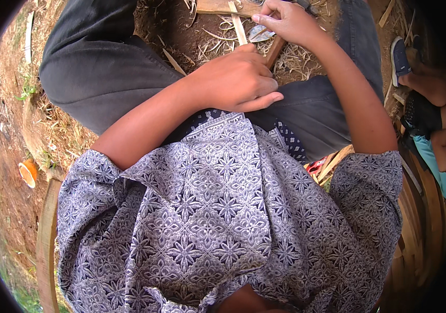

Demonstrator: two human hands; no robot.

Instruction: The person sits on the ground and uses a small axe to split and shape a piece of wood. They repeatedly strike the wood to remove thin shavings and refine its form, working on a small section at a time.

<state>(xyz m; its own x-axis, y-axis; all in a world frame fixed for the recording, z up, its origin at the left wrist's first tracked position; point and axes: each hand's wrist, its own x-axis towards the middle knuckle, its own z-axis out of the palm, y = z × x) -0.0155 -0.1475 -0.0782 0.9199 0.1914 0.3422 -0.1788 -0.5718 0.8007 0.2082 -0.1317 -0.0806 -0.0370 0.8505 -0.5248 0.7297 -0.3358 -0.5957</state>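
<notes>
I am seated, looking down over my patterned shirt and dark trousers. My left hand [238,78] is clenched in a fist on my lap, around the lower end of a brown wooden handle [275,50]. My right hand [288,22] is curled over the handle's upper end, its fingers bent toward a grey blade-like piece [260,34]. A pale bamboo strip [238,27] lies on the ground just left of that hand. What lies under my right palm is hidden.
Dry shavings and splinters cover the soil [202,36] between my knees. An orange cup [27,172] lies at the left near a wooden plank edge [47,240]. Another person's sandalled foot [400,57] and stacked bamboo strips [424,229] are at the right.
</notes>
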